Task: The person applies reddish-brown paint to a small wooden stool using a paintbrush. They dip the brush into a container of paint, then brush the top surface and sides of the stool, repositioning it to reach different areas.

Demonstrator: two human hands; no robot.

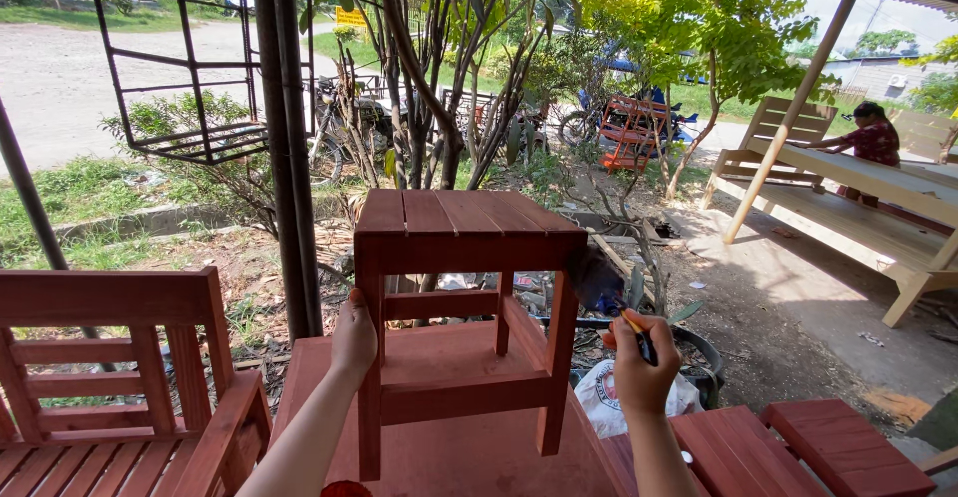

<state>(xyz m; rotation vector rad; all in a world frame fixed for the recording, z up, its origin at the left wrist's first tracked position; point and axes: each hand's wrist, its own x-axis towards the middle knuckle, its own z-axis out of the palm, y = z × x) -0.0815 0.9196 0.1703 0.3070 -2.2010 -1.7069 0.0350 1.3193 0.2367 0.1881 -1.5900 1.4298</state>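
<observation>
A small red-brown wooden stool [461, 248] with a slatted top stands on a red-brown painted table [469, 452] in front of me. My left hand [353, 337] grips its front left leg just under the seat frame. My right hand [641, 362] holds a paintbrush [609, 292] with a dark handle. The blurred bristles touch the stool's right side near the top of the front right leg.
A red-brown slatted bench [110, 377] stands at the left. More painted slatted pieces [798, 447] lie at the lower right. A white bag [604, 392] and a dark tub [699, 352] sit behind the stool. Another person [870, 143] works at unpainted benches [868, 208] far right. Trees and a dark post [289, 148] stand beyond.
</observation>
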